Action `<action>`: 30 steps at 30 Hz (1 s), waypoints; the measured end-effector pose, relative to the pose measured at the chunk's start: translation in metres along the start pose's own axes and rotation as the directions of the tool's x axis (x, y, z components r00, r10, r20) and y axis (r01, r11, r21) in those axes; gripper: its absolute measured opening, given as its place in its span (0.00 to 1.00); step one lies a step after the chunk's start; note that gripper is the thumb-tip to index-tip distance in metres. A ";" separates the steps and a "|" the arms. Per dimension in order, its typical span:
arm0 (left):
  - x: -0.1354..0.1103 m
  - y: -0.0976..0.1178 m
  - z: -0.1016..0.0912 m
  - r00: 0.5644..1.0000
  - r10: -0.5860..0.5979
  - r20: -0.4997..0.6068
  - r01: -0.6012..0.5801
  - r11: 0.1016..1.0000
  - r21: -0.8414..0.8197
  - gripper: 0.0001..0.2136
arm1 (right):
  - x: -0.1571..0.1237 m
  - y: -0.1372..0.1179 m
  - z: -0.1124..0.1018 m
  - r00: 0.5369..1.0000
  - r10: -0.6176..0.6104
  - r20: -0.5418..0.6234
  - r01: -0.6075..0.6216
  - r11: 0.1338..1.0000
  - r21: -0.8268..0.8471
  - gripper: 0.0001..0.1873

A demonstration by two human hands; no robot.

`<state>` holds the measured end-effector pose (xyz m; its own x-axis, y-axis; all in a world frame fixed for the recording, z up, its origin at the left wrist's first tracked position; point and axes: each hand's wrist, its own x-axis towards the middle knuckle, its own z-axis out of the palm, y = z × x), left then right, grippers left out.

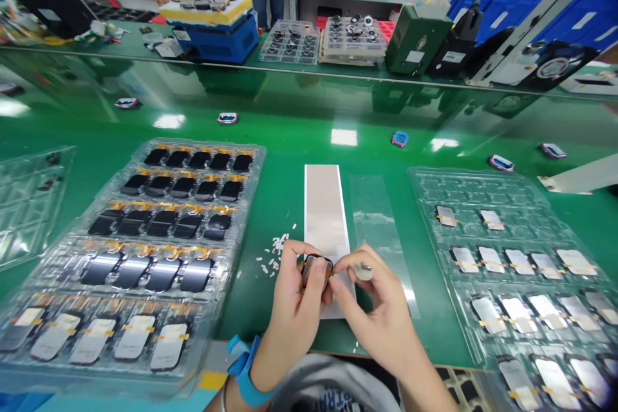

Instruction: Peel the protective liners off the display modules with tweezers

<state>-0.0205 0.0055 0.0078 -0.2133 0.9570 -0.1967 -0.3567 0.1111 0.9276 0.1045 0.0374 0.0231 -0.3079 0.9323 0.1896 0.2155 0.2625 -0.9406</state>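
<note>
Ok, landmark is the white backing strip [323,212], lying lengthwise on the green bench [299,116].

- Well left of the strip: clear blister tray [255,170]. Its far rows hold dark display modules with orange flex tails; its nearest row holds pale ones.
- Just left of the strip: a scatter of small white scraps [275,251].
- Over the strip's near end: left hand [294,309], with a blue wrist strap [244,367]. Thumb and fingers are closed around one dark display module [317,267], held up off the strip.
- Same spot, right side: right hand [381,315]. Its thumb tip meets the module's right edge and its fingers are pinched on a small grey piece [363,270]. Can't tell what that piece is.
- Just right of the strip and parallel to it: clear film strip [374,219], flat on the bench.
- Well right of the strip: second blister tray [425,187] with pale-faced modules; its far row is mostly unfilled.
- Beyond the strip: a pink-and-blue watch case [400,138] on the bench.
</note>
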 end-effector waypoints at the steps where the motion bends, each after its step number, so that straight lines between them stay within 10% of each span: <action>1: 0.000 0.000 0.000 1.000 0.005 0.006 -0.005 1.000 0.013 0.12 | 0.001 -0.001 0.001 1.000 0.005 -0.003 -0.005 1.000 0.003 0.05; 19: 0.001 -0.005 -0.005 0.999 -0.022 0.041 0.018 0.994 0.103 0.14 | 0.010 0.005 0.007 0.937 0.320 0.140 -0.346 0.904 0.252 0.07; 30: 0.006 -0.006 -0.006 0.994 0.078 0.080 -0.091 0.982 0.168 0.13 | 0.009 0.010 0.002 0.930 0.307 0.201 -0.357 0.884 0.301 0.12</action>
<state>-0.0247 0.0090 -0.0005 -0.1670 0.9812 -0.0972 -0.1781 0.0669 0.9817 0.1019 0.0480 0.0150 -0.4062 0.8980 -0.1694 0.0219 -0.1757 -0.9842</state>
